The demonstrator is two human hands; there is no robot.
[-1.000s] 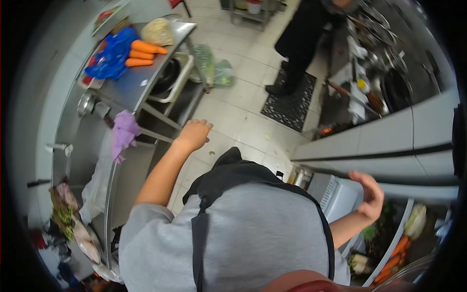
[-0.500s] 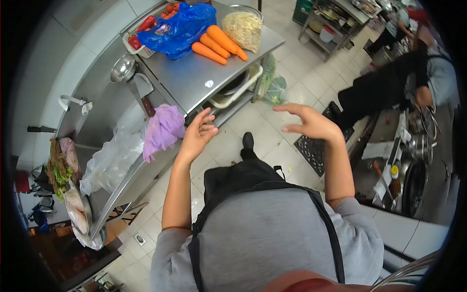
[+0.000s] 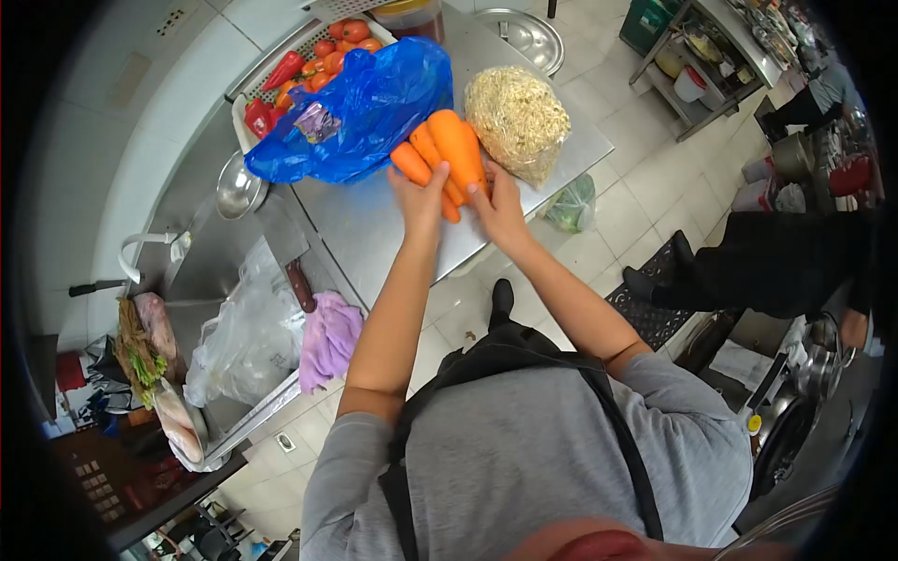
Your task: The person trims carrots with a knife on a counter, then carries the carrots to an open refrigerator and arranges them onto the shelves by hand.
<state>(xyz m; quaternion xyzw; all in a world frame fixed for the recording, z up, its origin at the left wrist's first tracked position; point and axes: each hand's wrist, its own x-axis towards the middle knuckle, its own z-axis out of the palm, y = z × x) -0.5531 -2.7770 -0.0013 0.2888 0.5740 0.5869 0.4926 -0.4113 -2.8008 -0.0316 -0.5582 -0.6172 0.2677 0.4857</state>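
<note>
Several orange carrots (image 3: pixel 456 150) lie bunched together on the steel table, pressed between my two hands. My left hand (image 3: pixel 419 198) grips them from the left, its thumb over the carrots and its other fingers partly hidden. From the right, my right hand (image 3: pixel 499 208) closes round the lower part of the bunch. Just left of the carrots is a crumpled blue plastic bag (image 3: pixel 374 117). On their right stands a clear bag of pale sprouts (image 3: pixel 517 122), close to my right fingertips.
A white basket (image 3: pixel 245 126) holds tomatoes (image 3: pixel 346 42) and red peppers. Left, the steel sink area has a metal ladle (image 3: pixel 241 185), a cleaver (image 3: pixel 292 257), a purple cloth (image 3: pixel 329 338) and plastic bags (image 3: pixel 245 341). A person in black trousers (image 3: pixel 762 257) stands at the right by the stove.
Both hands have moved forward from empty air over the floor to the carrots and taken hold of them. The carrots are now bunched closer together. My view has shifted toward the table.
</note>
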